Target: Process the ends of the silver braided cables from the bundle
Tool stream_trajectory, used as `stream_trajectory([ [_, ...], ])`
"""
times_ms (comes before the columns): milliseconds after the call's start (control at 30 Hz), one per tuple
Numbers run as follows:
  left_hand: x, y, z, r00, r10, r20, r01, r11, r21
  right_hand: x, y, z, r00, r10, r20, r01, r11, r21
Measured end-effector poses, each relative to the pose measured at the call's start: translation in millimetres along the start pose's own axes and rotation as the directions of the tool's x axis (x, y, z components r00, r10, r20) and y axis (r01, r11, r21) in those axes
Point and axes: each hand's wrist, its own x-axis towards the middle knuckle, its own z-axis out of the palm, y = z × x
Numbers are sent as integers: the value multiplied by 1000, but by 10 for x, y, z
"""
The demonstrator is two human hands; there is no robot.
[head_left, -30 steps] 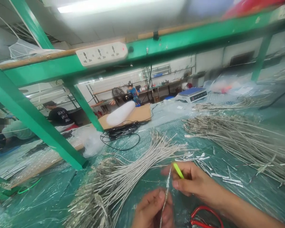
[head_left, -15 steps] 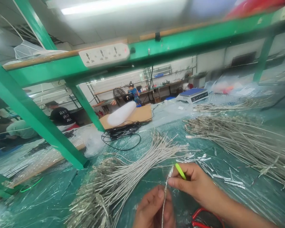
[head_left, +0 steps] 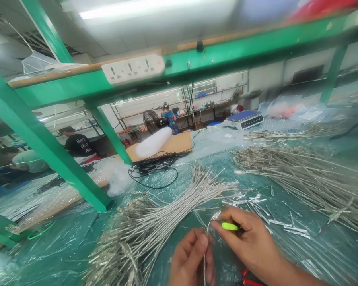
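My left hand [head_left: 192,256] is closed, pinching a thin silver cable [head_left: 205,262] between thumb and forefinger. The cable runs upright through its fingers. At the cable's upper end, my right hand [head_left: 249,238] pinches a shiny foil-like wrap [head_left: 215,216]. A bright yellow-green stick-like tool [head_left: 230,226] is tucked in the same hand; its full shape is hidden. Left of both hands lies a large bundle of silver cables [head_left: 164,210]. Below the right hand, red handles [head_left: 250,280] of a tool show partly at the bottom edge.
Foil scraps [head_left: 286,226] lie right of my hands, with another cable pile [head_left: 301,174] beyond. Farther back are a weighing scale [head_left: 244,120] and a coiled black cable [head_left: 155,165]. A green frame [head_left: 77,178] with a power strip [head_left: 134,69] crosses above. People sit in the background.
My right hand has turned and come slightly lower, and the yellow-green tool now lies flatter. The wrapped cable end tilts more to the right. Less of the red handles shows.
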Motion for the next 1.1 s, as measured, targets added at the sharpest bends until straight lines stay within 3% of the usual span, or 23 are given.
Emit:
stream_trajectory([
  [200,22,-45,-35,998,43,-44,-39,995,93,-3,-45,10,994,109,17,-110,987,119],
  [300,18,-55,-45,992,78,-94,-63,985,160,-10,-47,-21,998,-18,62,16,999,43],
  [433,7,-14,-34,981,135,-143,-109,979,173,-34,-43,-44,962,-176,208,198,976,-92],
  [733,-1,46,-3,971,176,-159,-138,964,226,-63,20,8,980,-90,180,113,986,-123],
  [1100,-14,46,28,970,201,-137,-157,947,279,-8,27,-54,954,-234,187,270,942,-201],
])
